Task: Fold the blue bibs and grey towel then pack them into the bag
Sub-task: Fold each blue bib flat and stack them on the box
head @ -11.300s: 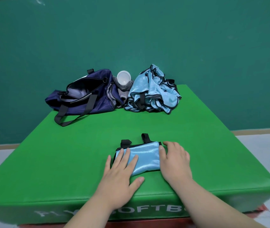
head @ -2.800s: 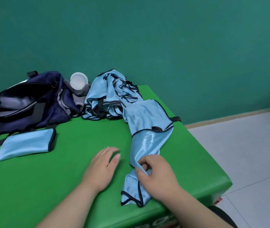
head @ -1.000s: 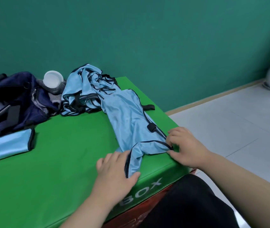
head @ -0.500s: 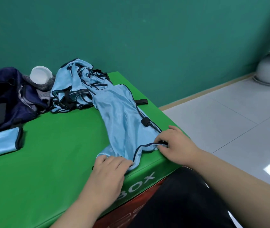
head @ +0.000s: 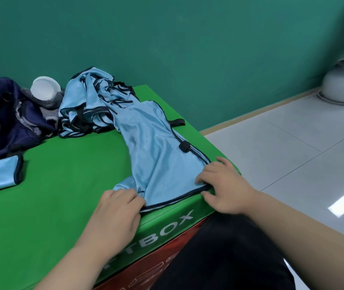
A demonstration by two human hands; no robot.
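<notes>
Now a shiny light-blue bib with dark trim (head: 156,160) is spread at the near right corner of the green padded desk (head: 62,185). Its near hem is pinched in the grip of the left hand (head: 116,208) and of the right hand (head: 223,185).

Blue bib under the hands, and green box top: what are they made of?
The blue bib looks like thin glossy polyester or satin: sheen streaks, soft drape folds, dark binding at edges. The green box top is probably vinyl-covered foam, smooth semi-matte; rounded padded edge and printed lettering suggest it.
</notes>
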